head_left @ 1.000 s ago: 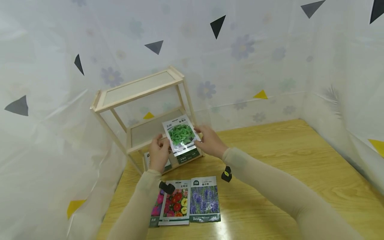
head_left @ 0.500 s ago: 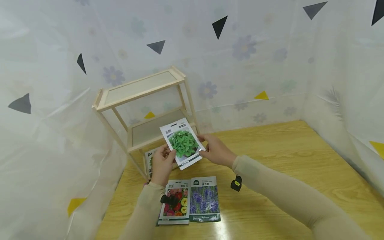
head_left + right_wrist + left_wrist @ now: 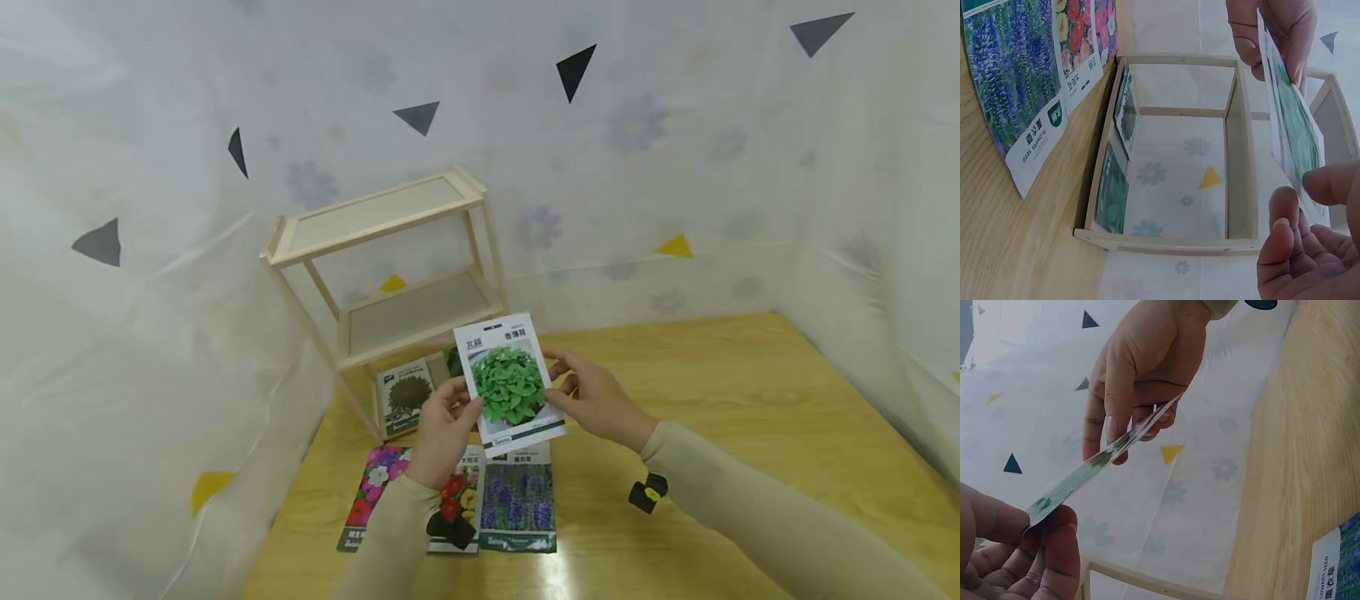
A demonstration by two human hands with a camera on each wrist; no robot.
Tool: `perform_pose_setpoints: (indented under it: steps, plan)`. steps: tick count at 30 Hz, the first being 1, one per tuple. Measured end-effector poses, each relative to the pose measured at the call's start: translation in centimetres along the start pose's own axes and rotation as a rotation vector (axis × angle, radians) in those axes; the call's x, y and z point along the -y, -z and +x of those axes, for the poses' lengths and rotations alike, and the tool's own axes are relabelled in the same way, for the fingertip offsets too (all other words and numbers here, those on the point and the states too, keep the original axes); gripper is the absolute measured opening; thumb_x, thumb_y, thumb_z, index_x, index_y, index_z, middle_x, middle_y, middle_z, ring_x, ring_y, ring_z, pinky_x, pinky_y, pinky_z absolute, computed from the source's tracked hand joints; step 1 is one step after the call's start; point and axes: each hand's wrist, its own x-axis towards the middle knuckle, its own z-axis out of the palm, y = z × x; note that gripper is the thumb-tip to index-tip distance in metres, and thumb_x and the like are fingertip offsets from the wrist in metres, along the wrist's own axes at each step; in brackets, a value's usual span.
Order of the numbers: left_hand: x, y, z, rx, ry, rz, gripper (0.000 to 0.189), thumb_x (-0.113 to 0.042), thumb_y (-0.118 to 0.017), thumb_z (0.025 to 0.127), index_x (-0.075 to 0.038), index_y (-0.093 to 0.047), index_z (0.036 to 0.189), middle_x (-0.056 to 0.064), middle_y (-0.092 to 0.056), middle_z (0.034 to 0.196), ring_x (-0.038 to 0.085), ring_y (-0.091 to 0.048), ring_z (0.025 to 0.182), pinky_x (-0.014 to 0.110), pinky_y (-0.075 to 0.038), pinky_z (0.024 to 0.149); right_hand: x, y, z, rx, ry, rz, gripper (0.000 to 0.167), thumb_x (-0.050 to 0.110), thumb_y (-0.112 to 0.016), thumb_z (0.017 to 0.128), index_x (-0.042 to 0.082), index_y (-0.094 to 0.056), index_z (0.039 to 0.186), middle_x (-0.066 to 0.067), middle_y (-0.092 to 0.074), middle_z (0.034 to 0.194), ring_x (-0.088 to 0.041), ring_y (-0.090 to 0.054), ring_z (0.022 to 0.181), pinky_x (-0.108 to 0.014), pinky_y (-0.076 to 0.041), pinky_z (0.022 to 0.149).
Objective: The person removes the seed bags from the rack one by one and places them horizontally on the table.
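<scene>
A white seed packet [image 3: 506, 385] with a picture of leafy green plants is held up in front of the wooden rack. My left hand [image 3: 444, 432] pinches its left edge between thumb and fingers, and my right hand [image 3: 602, 405] pinches the right edge. The left wrist view shows the packet [image 3: 1094, 464] nearly edge-on between both hands. Below it on the table lie a purple-flower seed packet [image 3: 517, 504], a red-and-yellow-flower packet [image 3: 468, 479] partly behind my left wrist, and a pink-flower packet [image 3: 367, 492] overlapped by my left sleeve.
The light wooden rack [image 3: 375, 232] stands at the back left. On its lowest level are a packet with a dark bushy plant [image 3: 408, 398] and a green packet [image 3: 1112, 197]. The wooden table [image 3: 712, 400] stretches right. Patterned white sheeting [image 3: 675, 167] hangs behind.
Both hands have brought the green-plant packet away from the rack, nearer and to the right, and turned it more upright. The packets on the lowest level show more. The view has shifted slightly.
</scene>
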Motion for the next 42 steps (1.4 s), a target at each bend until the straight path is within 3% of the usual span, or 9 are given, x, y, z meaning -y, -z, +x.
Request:
perform_pose_setpoints:
  steps: [7,12,16,20,25,29,33,37,42]
  plan:
    - [0.0,-1.3,-0.6,0.117,-0.044,0.102,0.037,-0.015,-0.056,0.099,-0.004,-0.05,0.134,0.012,-0.058,0.107,0.02,-0.061,0.083,0.034,-0.053,0.068,-0.1,1.4,-1.0,-0.079,0.007,0.008,0.063,0.011,-0.063,0.094,0.012,-0.032,0.149,-0.007,-0.059,0.102,-0.013,-0.061,0.077,-0.027,-0.049,0.062]
    - [0.0,-2.1,-0.7,0.183,-0.021,0.123,0.037,-0.016,-0.055,0.099,-0.004,-0.049,0.134,0.011,-0.056,0.105,0.018,-0.057,0.073,0.032,-0.049,0.057,-0.6,2.3,-1.8,-0.102,0.014,0.039,0.073,0.007,-0.065,0.092,0.015,-0.024,0.153,-0.006,-0.06,0.097,-0.016,-0.059,0.069,-0.027,-0.048,0.057]
    - [-0.1,-2.9,-0.8,0.219,-0.008,0.124,0.035,-0.014,-0.056,0.099,-0.004,-0.051,0.133,0.011,-0.055,0.103,0.018,-0.055,0.07,0.028,-0.043,0.051,-1.0,3.0,-2.4,-0.133,0.021,0.037,0.071,0.009,-0.065,0.093,0.021,-0.028,0.152,-0.003,-0.061,0.091,-0.016,-0.057,0.063,-0.026,-0.046,0.054]
    - [0.1,-3.5,-0.9,0.243,-0.018,0.159,0.041,-0.014,-0.057,0.098,-0.006,-0.049,0.137,0.007,-0.058,0.102,0.016,-0.056,0.077,0.027,-0.046,0.059,-1.4,3.5,-2.9,-0.142,0.025,0.016,0.064,0.011,-0.065,0.093,0.025,-0.035,0.148,0.001,-0.06,0.085,-0.012,-0.056,0.06,-0.026,-0.046,0.053]
    - [0.3,-4.0,-1.1,0.266,-0.065,0.253,0.059,-0.019,-0.063,0.095,-0.01,-0.036,0.147,0.003,-0.058,0.104,0.012,-0.058,0.092,0.027,-0.051,0.075,-1.0,3.9,-3.4,-0.148,0.02,-0.012,0.061,0.005,-0.064,0.092,0.019,-0.038,0.146,-0.003,-0.061,0.083,-0.011,-0.055,0.058,-0.026,-0.045,0.051]
    - [0.5,-4.3,-1.4,0.267,-0.142,0.364,0.076,-0.023,-0.07,0.09,-0.014,-0.026,0.152,0.001,-0.058,0.111,0.013,-0.057,0.098,0.031,-0.051,0.083,0.5,4.4,-3.6,-0.152,0.017,-0.024,0.058,-0.001,-0.062,0.091,0.008,-0.04,0.144,-0.01,-0.062,0.082,-0.011,-0.054,0.056,-0.026,-0.044,0.049]
    - [0.9,-4.5,-1.6,0.258,-0.258,0.571,0.093,-0.034,-0.077,0.082,-0.018,-0.019,0.154,0.002,-0.051,0.133,0.019,-0.051,0.119,0.04,-0.047,0.096,1.3,4.8,-3.7,-0.133,-0.005,0.007,0.056,-0.003,-0.06,0.092,0.005,-0.039,0.144,-0.013,-0.061,0.081,-0.012,-0.055,0.057,-0.027,-0.045,0.051]
    - [1.2,-4.6,-1.6,0.264,-0.414,0.797,0.104,-0.044,-0.081,0.075,-0.017,-0.019,0.154,0.008,-0.028,0.153,0.027,-0.037,0.134,0.043,-0.042,0.103,-0.2,4.8,-3.8,-0.111,-0.033,0.08,0.057,-0.001,-0.057,0.095,0.009,-0.036,0.146,-0.015,-0.061,0.083,-0.016,-0.055,0.06,-0.03,-0.047,0.055]
    - [1.4,-4.5,-1.4,0.288,-0.613,0.976,0.107,-0.05,-0.083,0.069,-0.012,-0.028,0.151,0.016,-0.02,0.155,0.031,-0.028,0.139,0.042,-0.035,0.108,-2.9,4.6,-3.9,-0.08,-0.104,0.174,0.057,0.007,-0.054,0.098,0.018,-0.032,0.149,-0.015,-0.058,0.084,-0.022,-0.052,0.064,-0.033,-0.046,0.058]
